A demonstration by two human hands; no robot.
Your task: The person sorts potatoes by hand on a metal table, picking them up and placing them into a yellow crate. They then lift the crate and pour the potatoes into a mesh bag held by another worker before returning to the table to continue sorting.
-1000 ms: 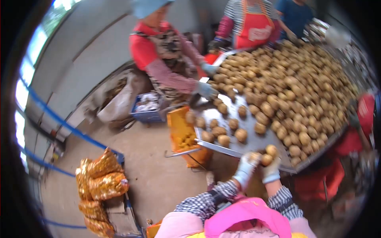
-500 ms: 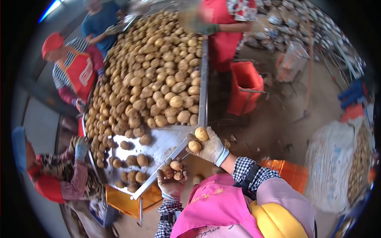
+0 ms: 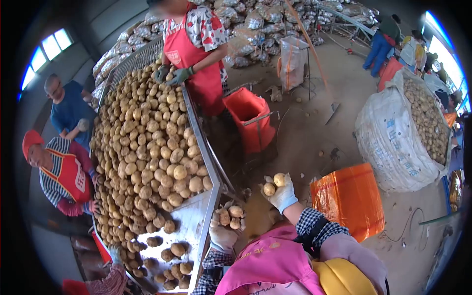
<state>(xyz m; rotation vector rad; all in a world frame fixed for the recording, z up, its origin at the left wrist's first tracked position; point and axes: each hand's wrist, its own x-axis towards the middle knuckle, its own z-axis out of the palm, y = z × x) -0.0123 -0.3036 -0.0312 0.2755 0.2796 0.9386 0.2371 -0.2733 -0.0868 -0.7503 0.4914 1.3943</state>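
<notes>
a concrete floor (image 3: pixel 314 128) spreads through a shed, and a long metal sorting table (image 3: pixel 199 216) runs along it, heaped with a pile of potatoes (image 3: pixel 147 132) over most of its length, thinning to scattered ones on bare metal at the near end.

head view: everything here is placed against that table. the left hand (image 3: pixel 222 235), in a pale work glove, is cupped just off the table's near right edge, closed around a clutch of small potatoes (image 3: pixel 230 216) that sit heaped in its palm. the right hand (image 3: pixel 281 194), gloved the same way, is held further out from the same edge, above the floor and apart from the left hand, fingers wrapped on two potatoes (image 3: pixel 274 184) that show side by side at its top. a pink apron (image 3: pixel 265 260) and checked sleeves fill the bottom of the view.

beside the table's right rail stands a red crate (image 3: pixel 250 123), and a person in a red apron (image 3: pixel 189 49) leans there with gloved hands on the pile. across the table, on its left side, stand a person in a striped top (image 3: pixel 61 172) and another in blue (image 3: pixel 69 110). well away from the table's right side lie an orange mesh sack (image 3: pixel 350 199) and a big white bulk bag (image 3: pixel 400 137) filled with potatoes.
</notes>
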